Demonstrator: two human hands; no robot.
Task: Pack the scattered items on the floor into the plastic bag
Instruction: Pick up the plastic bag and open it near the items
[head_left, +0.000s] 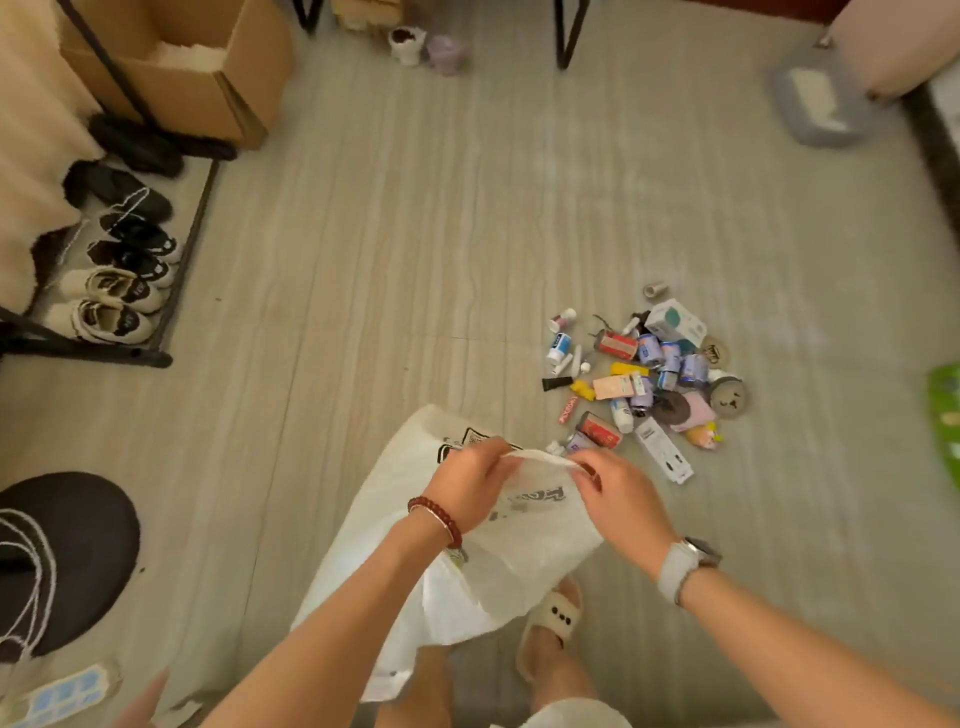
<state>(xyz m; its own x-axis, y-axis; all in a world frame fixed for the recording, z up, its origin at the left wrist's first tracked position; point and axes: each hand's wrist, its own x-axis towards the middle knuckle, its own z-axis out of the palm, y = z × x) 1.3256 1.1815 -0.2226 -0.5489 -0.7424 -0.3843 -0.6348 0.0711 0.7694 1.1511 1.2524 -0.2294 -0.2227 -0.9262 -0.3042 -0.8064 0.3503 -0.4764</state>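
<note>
A white plastic bag with black print hangs in front of me above the floor. My left hand and my right hand each pinch its top edge, a short strip of plastic stretched between them. Beyond my right hand, a pile of scattered items lies on the floor: several small cans, little bottles, a white box, a long flat packet, a roll of tape and a small yellow toy. My left wrist wears a red bead bracelet, my right a white-strapped watch.
A black rack with several shoes stands at left, with a cardboard box behind it. A black cushion lies at lower left. A grey tray sits at far right. My slippered foot stands below the bag.
</note>
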